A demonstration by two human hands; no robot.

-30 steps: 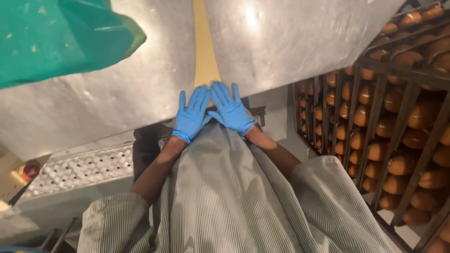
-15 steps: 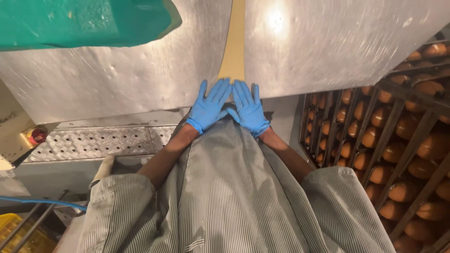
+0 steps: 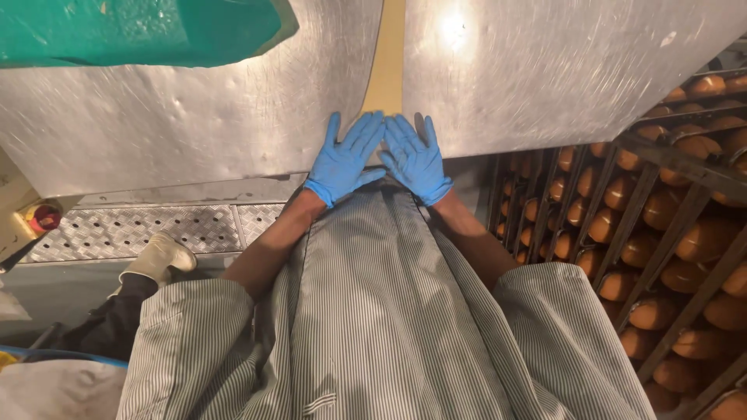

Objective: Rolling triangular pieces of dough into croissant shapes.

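Industrial bakery: steel conveyor [image 3: 194, 132], bread-roll racks [image 3: 669, 233].

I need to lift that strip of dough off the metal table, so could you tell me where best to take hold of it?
Probably at the near end of the dough strip, from the table's front edge. It lies flat and narrow; the left hand and right hand rest there, open.

1. You have two gloved hands, left [image 3: 342, 159] and right [image 3: 416, 159], both flat.
2. You face two steel sheets [image 3: 194, 109] and one yellow strip [image 3: 387, 62].
3. One rack [image 3: 661, 233] holds many buns, too many to count.
4. One shoe [image 3: 159, 257] shows.
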